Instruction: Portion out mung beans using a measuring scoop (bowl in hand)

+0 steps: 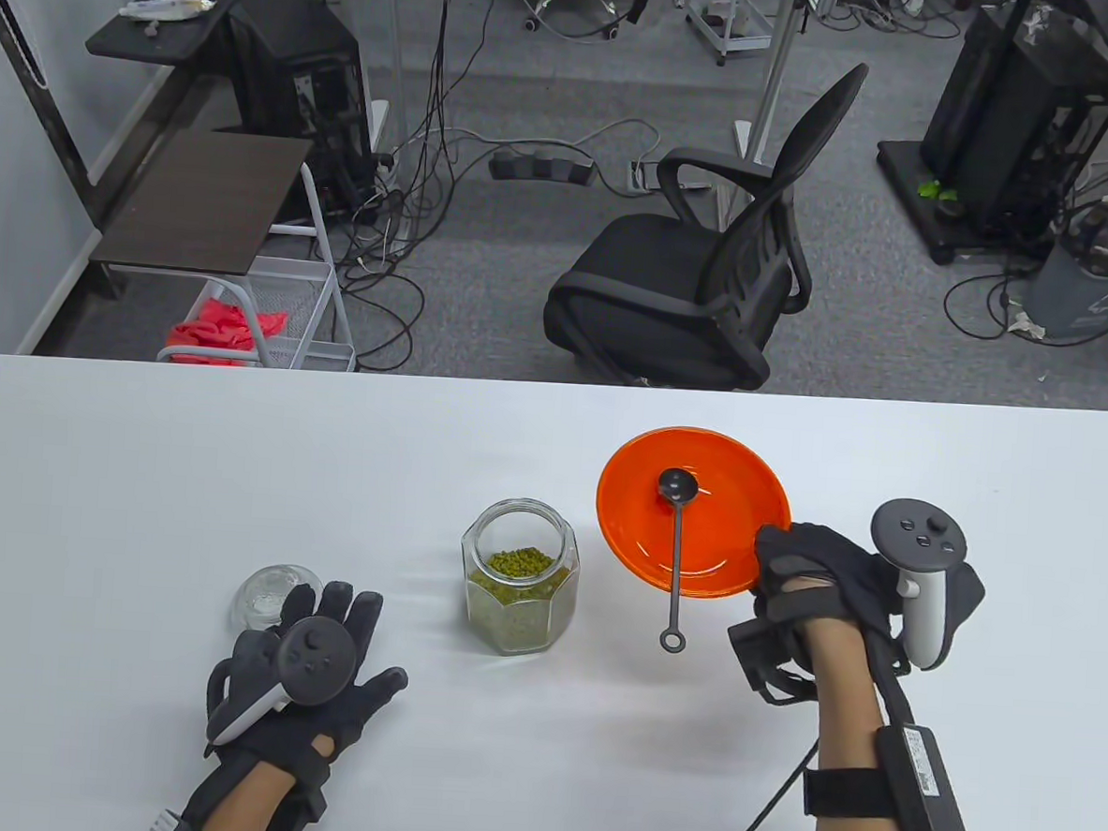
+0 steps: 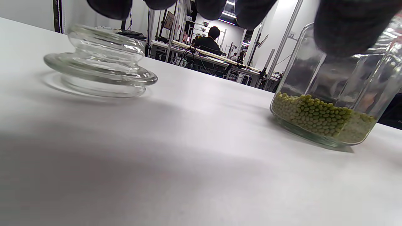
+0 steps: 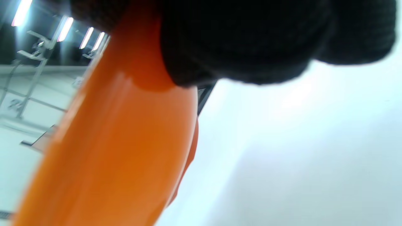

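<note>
An orange bowl is tilted toward the jar, lifted at its near right rim. My right hand grips that rim; the right wrist view shows the bowl's underside under my gloved fingers. A black measuring scoop lies in the bowl, its handle sticking out over the near rim. An open glass jar part full of green mung beans stands at table centre, also in the left wrist view. My left hand lies flat and spread on the table, holding nothing.
The jar's glass lid lies on the table just beyond my left fingers, also in the left wrist view. An office chair and a small cart stand beyond the table's far edge.
</note>
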Motion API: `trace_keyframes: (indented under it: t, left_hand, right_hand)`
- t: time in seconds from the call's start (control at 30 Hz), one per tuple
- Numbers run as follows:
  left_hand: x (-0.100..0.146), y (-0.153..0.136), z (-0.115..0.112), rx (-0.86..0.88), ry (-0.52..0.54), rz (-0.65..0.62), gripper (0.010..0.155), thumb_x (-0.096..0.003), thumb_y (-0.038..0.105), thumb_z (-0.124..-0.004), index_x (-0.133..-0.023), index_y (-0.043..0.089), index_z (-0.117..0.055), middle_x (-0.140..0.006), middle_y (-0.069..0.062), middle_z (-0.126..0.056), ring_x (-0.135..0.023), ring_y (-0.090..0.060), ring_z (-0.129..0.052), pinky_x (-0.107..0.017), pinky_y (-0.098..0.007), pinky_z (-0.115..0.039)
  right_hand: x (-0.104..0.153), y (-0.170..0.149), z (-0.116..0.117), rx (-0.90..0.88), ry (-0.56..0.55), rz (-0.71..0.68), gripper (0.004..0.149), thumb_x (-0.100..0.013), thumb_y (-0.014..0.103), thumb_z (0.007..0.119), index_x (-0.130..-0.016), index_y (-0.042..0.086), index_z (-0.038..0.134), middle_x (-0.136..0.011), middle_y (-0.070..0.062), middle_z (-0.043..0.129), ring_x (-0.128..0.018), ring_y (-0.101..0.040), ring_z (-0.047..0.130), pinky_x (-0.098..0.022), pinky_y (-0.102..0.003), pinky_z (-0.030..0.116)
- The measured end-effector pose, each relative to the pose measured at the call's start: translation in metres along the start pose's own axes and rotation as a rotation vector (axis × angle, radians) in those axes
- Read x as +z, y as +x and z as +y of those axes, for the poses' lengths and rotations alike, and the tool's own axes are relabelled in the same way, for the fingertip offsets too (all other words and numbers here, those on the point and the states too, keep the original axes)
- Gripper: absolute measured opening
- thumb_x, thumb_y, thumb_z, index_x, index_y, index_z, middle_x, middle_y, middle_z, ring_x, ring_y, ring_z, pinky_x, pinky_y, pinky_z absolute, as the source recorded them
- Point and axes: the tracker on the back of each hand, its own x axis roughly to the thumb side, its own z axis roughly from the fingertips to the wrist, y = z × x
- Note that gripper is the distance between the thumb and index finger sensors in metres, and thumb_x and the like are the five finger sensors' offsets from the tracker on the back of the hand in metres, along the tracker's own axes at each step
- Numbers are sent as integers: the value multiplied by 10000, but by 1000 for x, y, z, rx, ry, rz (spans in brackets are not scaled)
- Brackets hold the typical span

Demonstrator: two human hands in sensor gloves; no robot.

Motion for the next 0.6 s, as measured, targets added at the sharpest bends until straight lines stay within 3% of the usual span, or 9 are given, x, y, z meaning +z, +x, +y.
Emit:
trace_keyframes:
  t: [0.23, 0.6]
  left_hand:
    - [6, -4, 17, 52, 49, -10, 862, -491, 689, -661, -1161, 283, -302, -1180, -65, -263, -1117, -544, -378, -744, -675, -552]
    - [18, -31, 53, 388, 139, -60, 848, -504, 695, -655, -1165, 268, -340, -1179, -70, -331, -1096, -536, -495, -712, -603, -658]
  right_hand:
    - [23, 42, 41, 81, 85, -128, 479, -468, 310, 820, -762, -69, 808, -415, -182, 964, -124, -173, 987, -249, -497, 862]
    - [45, 65, 123, 130, 233, -244, 479, -469, 316, 816, -759, -65, 811, -405, -175, 963, -114, -163, 980, -241, -490, 864]
